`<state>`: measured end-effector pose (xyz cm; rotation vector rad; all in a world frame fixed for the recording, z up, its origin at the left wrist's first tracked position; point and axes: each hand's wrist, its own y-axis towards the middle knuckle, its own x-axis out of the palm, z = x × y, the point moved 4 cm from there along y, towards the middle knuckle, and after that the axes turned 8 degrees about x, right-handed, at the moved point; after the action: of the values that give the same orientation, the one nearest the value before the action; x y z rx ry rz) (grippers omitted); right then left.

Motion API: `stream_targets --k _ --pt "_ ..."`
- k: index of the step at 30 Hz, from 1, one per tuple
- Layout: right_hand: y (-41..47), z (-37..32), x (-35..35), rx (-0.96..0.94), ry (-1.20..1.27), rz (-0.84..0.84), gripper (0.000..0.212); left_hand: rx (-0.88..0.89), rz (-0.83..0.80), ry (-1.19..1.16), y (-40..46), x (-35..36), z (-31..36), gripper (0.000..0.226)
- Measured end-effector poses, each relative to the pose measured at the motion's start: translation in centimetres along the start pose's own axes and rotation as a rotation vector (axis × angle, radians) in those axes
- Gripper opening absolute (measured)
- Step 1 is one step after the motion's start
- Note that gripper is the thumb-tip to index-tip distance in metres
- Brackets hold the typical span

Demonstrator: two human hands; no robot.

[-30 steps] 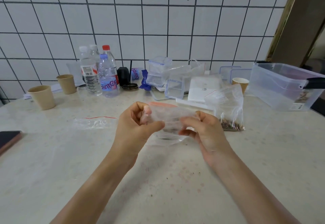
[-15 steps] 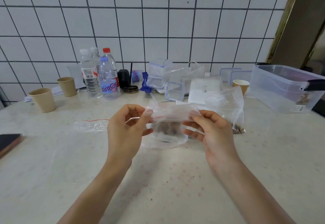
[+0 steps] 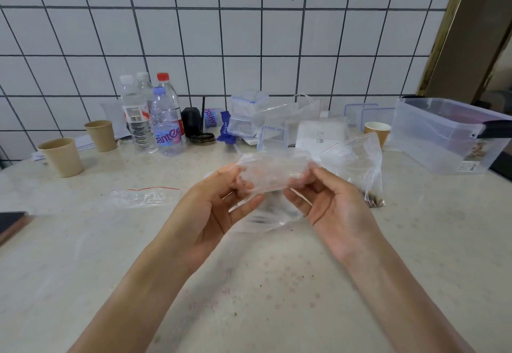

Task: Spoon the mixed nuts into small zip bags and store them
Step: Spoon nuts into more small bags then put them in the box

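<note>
I hold a small clear zip bag (image 3: pixel 273 170) with a red seal line above the counter, its top folded toward me. My left hand (image 3: pixel 213 208) pinches its left end and my right hand (image 3: pixel 329 208) pinches its right end. Dark nuts show dimly in the bag's lower part (image 3: pixel 270 208), between my hands. A second zip bag (image 3: pixel 360 164) with nuts at its bottom stands just right of my right hand. An empty zip bag (image 3: pixel 145 196) lies flat on the counter to the left.
A large clear storage box (image 3: pixel 443 134) sits at the far right. Water bottles (image 3: pixel 163 123), two paper cups (image 3: pixel 62 156), small clear containers (image 3: pixel 246 114) and another paper cup (image 3: pixel 376 131) line the tiled wall. A phone (image 3: pixel 11 222) lies at the left edge.
The bag's top edge has been turned over toward me and lifted slightly. Both hands rotated so the palms face up more, still pinching the bag's ends.
</note>
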<state>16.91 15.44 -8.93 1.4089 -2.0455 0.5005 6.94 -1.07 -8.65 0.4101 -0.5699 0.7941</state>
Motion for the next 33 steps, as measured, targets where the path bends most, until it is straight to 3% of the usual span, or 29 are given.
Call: stream_targets --k 4,7,10,12,14,16,17,19,22,24,28,33 --pt "-0.3 0.4 0.9 0.057 -0.037 -0.064 0.028 -0.014 -0.022 0.075 -0.2 0.3 0.0 0.021" --pt "-0.4 0.3 1.0 0.054 -0.025 -0.055 0.039 -0.093 -0.095 -0.062 -0.3 0.6 0.1 0.026" --pt "-0.4 0.0 1.0 0.031 0.003 -0.087 0.015 -0.139 -0.134 -0.199 -0.5 0.5 0.3 0.019" --pt "-0.5 -0.2 0.9 -0.004 -0.07 -0.163 0.008 -0.079 -0.193 -0.121 -0.8 0.6 0.5 0.014" --pt "-0.5 -0.1 0.7 -0.041 -0.261 -0.198 0.017 0.07 -0.213 0.119 -0.9 0.6 0.7 0.009" --pt "-0.3 0.4 0.4 -0.048 -0.399 -0.113 0.034 0.223 -0.103 0.307 -0.8 0.1 0.9 0.015" --pt "-0.2 0.6 0.3 -0.057 -0.424 -0.037 0.032 0.284 -0.021 0.368 -0.7 -0.1 0.9 0.019" --pt "0.0 0.9 0.2 -0.098 -0.438 0.111 0.008 0.374 0.096 0.48 -0.6 -0.3 0.6 0.025" --pt "0.0 1.2 0.1 -0.148 -0.461 0.264 0.031 0.468 0.215 0.651 -0.8 0.0 0.3 0.029" --pt "-0.1 1.4 0.1 -0.17 -0.456 0.307 0.033 0.506 0.26 0.674 -0.9 -0.2 0.3 0.023" --pt "-0.2 0.9 -0.6 -0.174 -0.344 0.377 0.009 0.591 0.317 0.744 -1.0 -0.9 1.4 0.021" --pt "0.0 0.9 -1.5 -0.075 -0.234 0.351 0.011 0.556 0.318 0.859 -0.9 -0.9 1.3 0.021"
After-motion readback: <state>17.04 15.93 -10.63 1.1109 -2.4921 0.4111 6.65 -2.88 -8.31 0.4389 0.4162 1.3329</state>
